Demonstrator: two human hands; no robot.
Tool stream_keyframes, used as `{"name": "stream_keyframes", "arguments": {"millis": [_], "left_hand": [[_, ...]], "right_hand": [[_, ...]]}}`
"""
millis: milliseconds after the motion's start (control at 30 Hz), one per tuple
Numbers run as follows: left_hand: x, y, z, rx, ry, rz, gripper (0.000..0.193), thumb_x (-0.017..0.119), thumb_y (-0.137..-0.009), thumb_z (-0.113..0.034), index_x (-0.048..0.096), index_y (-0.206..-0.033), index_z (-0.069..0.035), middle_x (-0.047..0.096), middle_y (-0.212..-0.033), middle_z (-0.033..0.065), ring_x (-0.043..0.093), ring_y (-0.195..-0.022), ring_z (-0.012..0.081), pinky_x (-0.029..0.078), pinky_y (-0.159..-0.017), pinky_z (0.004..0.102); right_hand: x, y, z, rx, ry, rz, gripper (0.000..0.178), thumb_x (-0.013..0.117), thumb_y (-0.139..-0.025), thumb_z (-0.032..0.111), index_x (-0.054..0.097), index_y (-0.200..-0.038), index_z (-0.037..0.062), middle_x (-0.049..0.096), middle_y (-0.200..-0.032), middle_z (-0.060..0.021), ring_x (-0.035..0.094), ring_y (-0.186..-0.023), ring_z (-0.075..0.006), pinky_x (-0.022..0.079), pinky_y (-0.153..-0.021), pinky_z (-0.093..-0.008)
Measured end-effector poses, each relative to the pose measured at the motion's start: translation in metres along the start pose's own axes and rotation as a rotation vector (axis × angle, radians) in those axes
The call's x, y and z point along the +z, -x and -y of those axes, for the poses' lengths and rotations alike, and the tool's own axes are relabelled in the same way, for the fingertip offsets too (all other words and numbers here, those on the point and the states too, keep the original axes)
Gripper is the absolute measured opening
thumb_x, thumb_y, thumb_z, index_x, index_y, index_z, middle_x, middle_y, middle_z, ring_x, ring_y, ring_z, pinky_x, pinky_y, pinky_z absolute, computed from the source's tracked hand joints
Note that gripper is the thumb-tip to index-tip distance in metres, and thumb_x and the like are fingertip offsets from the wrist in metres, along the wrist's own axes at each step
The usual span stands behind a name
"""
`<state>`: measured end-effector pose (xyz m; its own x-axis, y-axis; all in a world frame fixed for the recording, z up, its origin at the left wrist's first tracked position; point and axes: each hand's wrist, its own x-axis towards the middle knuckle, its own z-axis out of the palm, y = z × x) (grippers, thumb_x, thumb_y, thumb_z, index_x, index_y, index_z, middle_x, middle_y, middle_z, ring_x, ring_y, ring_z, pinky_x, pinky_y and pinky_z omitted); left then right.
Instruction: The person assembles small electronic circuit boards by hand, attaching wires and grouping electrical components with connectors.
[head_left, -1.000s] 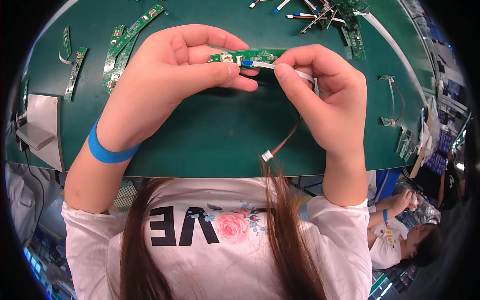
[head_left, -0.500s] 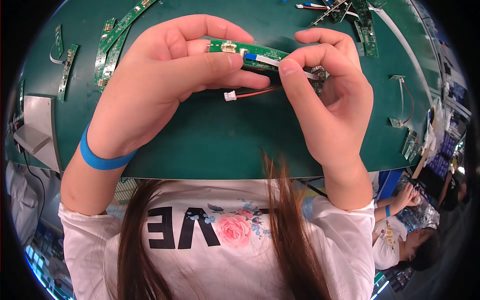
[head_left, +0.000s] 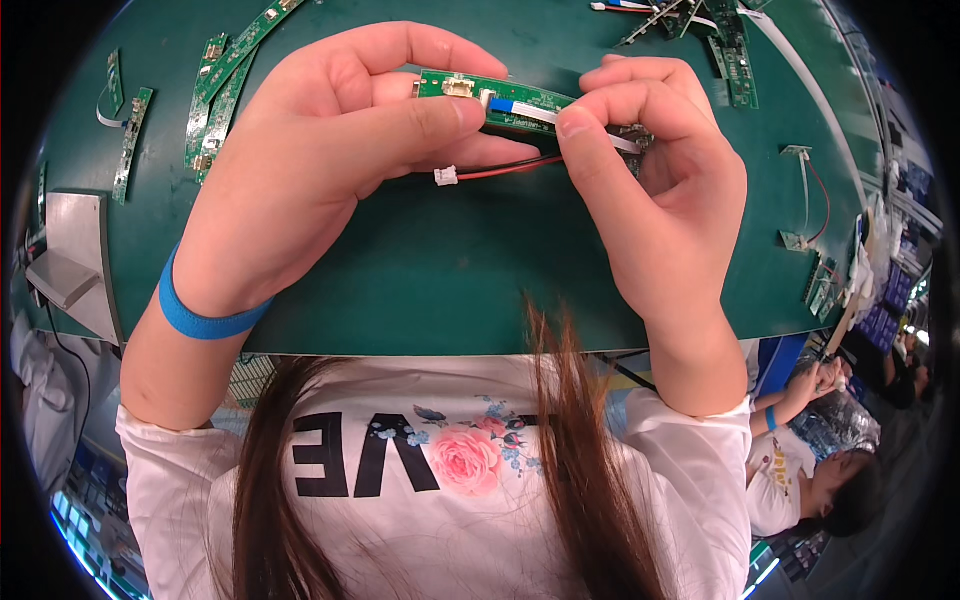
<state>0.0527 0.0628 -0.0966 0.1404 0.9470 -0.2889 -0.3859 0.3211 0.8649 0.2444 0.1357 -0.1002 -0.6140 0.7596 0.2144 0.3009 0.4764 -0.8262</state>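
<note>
your l hand (head_left: 350, 125) pinches the green pcb (head_left: 535, 97) over the table (head_left: 450, 270); your r hand (head_left: 665, 185) pinches the flat white cable (head_left: 533, 112), blue tip at the pcb's socket, can't tell if seated. red/blk wire (head_left: 510, 170) nearer you; other pcbs (head_left: 215, 105) off left.

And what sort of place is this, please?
Likely an electronics assembly workshop: the left hand holds a green circuit board, more narrow boards lie on the green bench, and another person with a blue wristband is visible.
</note>
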Motion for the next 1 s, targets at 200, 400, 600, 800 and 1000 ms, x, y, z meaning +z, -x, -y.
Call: {"name": "stream_keyframes", "arguments": {"millis": [200,400,600,800,1000], "left_hand": [[0.0009,-0.0001,0.0002,0.013,-0.008,-0.004,0.028,0.051,-0.089,-0.008,0.048,-0.115,0.002,0.063,-0.104,0.0157,0.064,-0.096,0.0243,0.050,-0.085,0.0296],[0.0003,-0.0001,-0.0008,0.002,-0.020,0.002,0.028,0.051,-0.090,-0.009,0.048,-0.116,0.002,0.063,-0.104,0.0160,0.063,-0.097,0.0244,0.050,-0.085,0.0296],[0.0007,0.0004,-0.0003,-0.001,0.008,-0.008,0.027,0.051,-0.089,-0.009,0.048,-0.115,0.002,0.062,-0.105,0.0163,0.063,-0.097,0.0261,0.050,-0.085,0.0299],[0.0023,0.0003,-0.0005,-0.002,0.039,-0.012,0.027,0.051,-0.089,-0.008,0.048,-0.114,0.002,0.062,-0.106,0.0166,0.063,-0.098,0.0284,0.050,-0.085,0.0310],[0.0023,-0.0002,0.0000,0.009,0.027,-0.010,0.027,0.051,-0.089,-0.008,0.047,-0.114,0.002,0.062,-0.106,0.0167,0.063,-0.098,0.0284,0.050,-0.085,0.0309]], "right_hand": [[0.0007,-0.0002,-0.0007,0.006,-0.091,-0.012,0.005,0.063,-0.078,-0.002,0.062,-0.082,-0.0041,0.053,-0.097,-0.0122,0.048,-0.101,-0.0191,0.036,-0.086,-0.0276],[0.0004,0.0000,0.0012,0.031,-0.155,-0.008,0.005,0.062,-0.078,-0.002,0.062,-0.083,-0.0043,0.053,-0.096,-0.0118,0.048,-0.101,-0.0199,0.036,-0.087,-0.0284],[0.0012,-0.0007,0.0002,0.037,-0.214,-0.015,0.004,0.062,-0.079,-0.002,0.062,-0.082,-0.0045,0.054,-0.095,-0.0112,0.049,-0.100,-0.0199,0.036,-0.087,-0.0287],[0.0002,-0.0007,-0.0008,0.045,-0.209,-0.017,0.004,0.062,-0.079,-0.002,0.062,-0.082,-0.0044,0.054,-0.093,-0.0104,0.049,-0.098,-0.0200,0.037,-0.086,-0.0293],[-0.0003,-0.0008,0.0001,0.064,-0.206,-0.016,0.004,0.062,-0.078,-0.002,0.062,-0.082,-0.0043,0.055,-0.092,-0.0100,0.050,-0.098,-0.0200,0.037,-0.086,-0.0300]]}}
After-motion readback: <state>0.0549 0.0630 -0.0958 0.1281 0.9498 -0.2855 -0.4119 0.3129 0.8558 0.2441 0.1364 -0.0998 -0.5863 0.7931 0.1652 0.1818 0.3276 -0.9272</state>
